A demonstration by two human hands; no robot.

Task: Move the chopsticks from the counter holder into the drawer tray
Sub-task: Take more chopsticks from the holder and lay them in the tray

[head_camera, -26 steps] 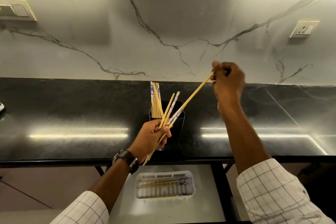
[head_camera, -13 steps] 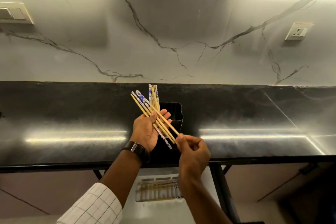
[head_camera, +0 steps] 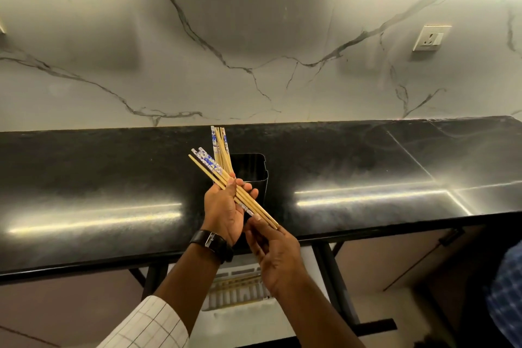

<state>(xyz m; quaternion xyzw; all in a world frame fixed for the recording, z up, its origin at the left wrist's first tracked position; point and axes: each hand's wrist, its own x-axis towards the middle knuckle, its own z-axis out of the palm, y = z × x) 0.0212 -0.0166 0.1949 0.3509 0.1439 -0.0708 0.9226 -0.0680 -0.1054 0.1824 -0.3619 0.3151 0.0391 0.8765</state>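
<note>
My left hand point(head_camera: 224, 210) grips a bundle of bamboo chopsticks point(head_camera: 209, 167) with blue-and-white tops, slanting from upper left to lower right above the counter. My right hand point(head_camera: 275, 254) sits just below, its fingertips pinching the bundle's thin lower ends. Behind the hands a black square holder point(head_camera: 252, 171) stands on the counter with several more chopsticks point(head_camera: 219, 142) leaning at its left side. Below the counter edge, a white slotted drawer tray point(head_camera: 234, 295) holds several chopsticks and is partly hidden by my arms.
The black polished counter point(head_camera: 367, 178) runs left to right under a marble wall with a socket point(head_camera: 430, 38). Black frame legs point(head_camera: 333, 277) stand below the counter. A person's blue checked sleeve point(head_camera: 505, 291) shows at the lower right edge.
My right hand came down from the upper right with a chopstick and joined it to the bundle; the left hand turned the bundle so its decorated tops point upper left. The camera shifted slightly.
</note>
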